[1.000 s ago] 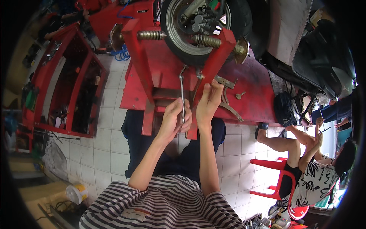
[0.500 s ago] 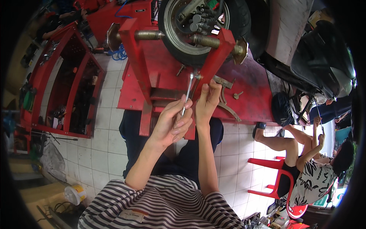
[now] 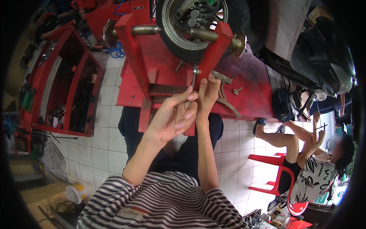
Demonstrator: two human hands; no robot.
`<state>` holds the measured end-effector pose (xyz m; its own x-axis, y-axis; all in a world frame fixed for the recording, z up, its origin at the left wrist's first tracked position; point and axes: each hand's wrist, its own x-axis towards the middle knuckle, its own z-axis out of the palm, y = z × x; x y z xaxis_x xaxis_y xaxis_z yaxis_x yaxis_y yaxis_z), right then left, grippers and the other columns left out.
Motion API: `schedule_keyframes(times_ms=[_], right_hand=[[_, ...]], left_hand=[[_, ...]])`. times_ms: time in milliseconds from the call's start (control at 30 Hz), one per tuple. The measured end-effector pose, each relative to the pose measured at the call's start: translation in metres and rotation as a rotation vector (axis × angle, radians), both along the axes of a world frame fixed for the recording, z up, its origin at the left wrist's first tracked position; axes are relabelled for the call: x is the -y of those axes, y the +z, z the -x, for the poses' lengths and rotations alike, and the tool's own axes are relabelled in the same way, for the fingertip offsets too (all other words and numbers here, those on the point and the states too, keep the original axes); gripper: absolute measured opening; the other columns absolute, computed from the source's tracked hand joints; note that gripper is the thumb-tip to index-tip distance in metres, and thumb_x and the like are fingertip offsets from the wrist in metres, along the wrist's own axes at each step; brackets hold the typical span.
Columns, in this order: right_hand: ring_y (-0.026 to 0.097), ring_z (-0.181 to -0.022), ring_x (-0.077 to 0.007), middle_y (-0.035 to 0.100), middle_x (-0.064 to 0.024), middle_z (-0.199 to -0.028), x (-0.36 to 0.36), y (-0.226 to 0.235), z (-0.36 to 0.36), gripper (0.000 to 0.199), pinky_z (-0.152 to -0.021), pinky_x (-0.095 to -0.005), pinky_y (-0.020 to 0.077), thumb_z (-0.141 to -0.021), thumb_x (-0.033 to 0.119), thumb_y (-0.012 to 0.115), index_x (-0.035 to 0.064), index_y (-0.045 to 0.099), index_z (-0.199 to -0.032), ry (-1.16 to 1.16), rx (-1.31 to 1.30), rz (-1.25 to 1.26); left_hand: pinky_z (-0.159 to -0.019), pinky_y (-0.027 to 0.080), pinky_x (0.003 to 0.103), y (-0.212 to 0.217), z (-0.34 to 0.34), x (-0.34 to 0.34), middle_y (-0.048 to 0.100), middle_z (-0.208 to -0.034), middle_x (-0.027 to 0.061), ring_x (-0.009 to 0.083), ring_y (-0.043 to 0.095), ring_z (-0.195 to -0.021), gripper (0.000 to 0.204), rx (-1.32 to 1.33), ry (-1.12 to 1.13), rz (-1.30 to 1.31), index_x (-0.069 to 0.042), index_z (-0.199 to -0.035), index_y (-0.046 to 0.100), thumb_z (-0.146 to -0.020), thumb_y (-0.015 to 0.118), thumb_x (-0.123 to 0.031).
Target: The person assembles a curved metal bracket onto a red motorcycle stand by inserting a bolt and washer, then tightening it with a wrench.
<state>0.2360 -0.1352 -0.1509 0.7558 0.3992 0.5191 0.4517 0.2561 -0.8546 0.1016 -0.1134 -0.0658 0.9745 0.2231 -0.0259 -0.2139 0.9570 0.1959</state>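
My left hand [image 3: 171, 116] is closed on a slim silver wrench [image 3: 193, 84], pinched between thumb and fingers. The wrench's far end meets a small bolt [image 3: 196, 71] on the inner side of the right red post [image 3: 215, 49]. Close beside it, my right hand [image 3: 207, 100] is curled against the lower part of that post; what its fingers grip, if anything, is hidden. Threaded steel spindles with pointed tips, the left spindle [image 3: 145, 29] and the right spindle [image 3: 204, 35], pass through the two posts. A scooter wheel [image 3: 171, 44] stands just behind them.
A red bench [image 3: 251, 97] carries a curved metal arm [image 3: 230, 108], a wing-shaped bolt [image 3: 238, 91] and a small bolt [image 3: 178, 66]. At left is a red tool cabinet [image 3: 88, 95]; at right, a dark scooter [image 3: 324, 57] and a person on a red chair [image 3: 280, 181].
My left hand has shifted slightly right and the wrench leans less, its far end now a little higher and right, at the bolt. My right hand stays nearly in place.
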Motion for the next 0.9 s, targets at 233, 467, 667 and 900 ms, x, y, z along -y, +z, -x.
schedule_keyframes(times_ms=[233,467,667,900], right_hand=[[0.056,-0.105,-0.0319,0.066,-0.0185,-0.118,0.001,-0.001,-0.001,0.019,-0.094,-0.0434,0.0413,-0.101,0.021,0.058,0.0023,0.054,-0.101,0.0,-0.001,0.02],[0.046,-0.084,-0.011,0.051,-0.0051,-0.093,0.0,-0.003,-0.003,0.019,-0.078,-0.0263,0.0421,-0.105,0.019,0.052,0.0017,0.045,-0.1,-0.019,0.138,0.001],[0.046,-0.086,-0.0113,0.051,-0.0052,-0.094,0.0,-0.002,-0.003,0.021,-0.08,-0.0266,0.042,-0.105,0.02,0.052,0.0014,0.045,-0.1,-0.021,0.127,0.0],[0.057,-0.113,-0.0308,0.063,-0.0195,-0.119,0.003,0.002,0.002,0.016,-0.097,-0.0409,0.0424,-0.102,0.015,0.054,-0.001,0.051,-0.107,0.022,0.003,0.003]], left_hand=[[-0.029,0.025,0.023,-0.024,0.0,-0.009,0.051,-0.054,0.0048,0.0116,0.037,-0.031,0.038,0.066,-0.061,-0.188,-0.011,-0.088,0.051,-0.109,0.032,-0.036],[-0.038,0.02,0.021,-0.072,-0.016,-0.01,0.045,-0.057,-0.0048,0.0026,0.029,-0.04,0.042,-0.618,0.352,-0.714,-0.011,-0.084,0.054,-0.104,0.047,-0.048],[-0.044,0.026,0.021,-0.084,-0.027,-0.005,0.043,-0.061,-0.0059,0.0019,0.035,-0.05,0.044,-0.567,0.522,-0.941,-0.01,-0.082,0.053,-0.108,0.038,-0.043],[-0.045,0.026,0.022,-0.084,-0.024,-0.005,0.033,-0.061,-0.007,0.0024,0.029,-0.048,0.042,-0.474,0.476,-0.727,-0.011,-0.082,0.048,-0.108,0.036,-0.041]])
